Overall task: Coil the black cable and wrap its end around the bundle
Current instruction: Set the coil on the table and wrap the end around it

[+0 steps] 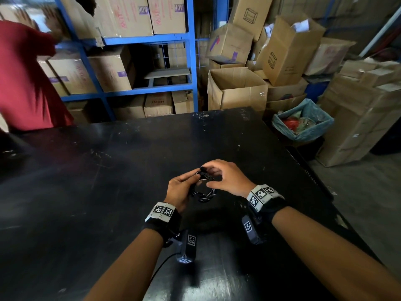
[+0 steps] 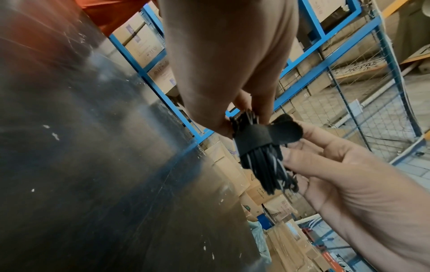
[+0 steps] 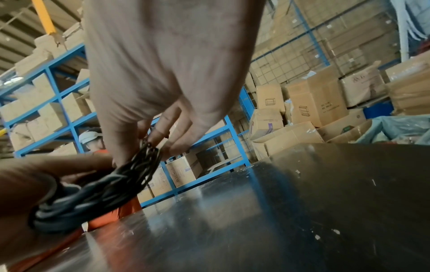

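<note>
The black cable (image 1: 204, 192) is wound into a small coil and held just above the black table (image 1: 108, 192), between both hands. My left hand (image 1: 191, 181) grips the coil's left side. My right hand (image 1: 213, 174) curls over its top right. In the left wrist view a flat black strap (image 2: 253, 139) wraps round the cable (image 2: 263, 169) strands, with its loose tab sticking out; my right hand (image 2: 302, 147) pinches that tab while my left hand (image 2: 244, 114) holds the strands above. The right wrist view shows the coil (image 3: 104, 189) running from my left hand (image 3: 35, 184) to my right hand (image 3: 149, 143).
A person in a red shirt (image 1: 23, 83) stands at the table's far left. Blue shelving (image 1: 191, 61) with cartons rises behind the table. Open cartons (image 1: 236, 90) and a blue-lined bin (image 1: 303, 122) sit beyond the far right corner. The table's right edge runs close to my right forearm.
</note>
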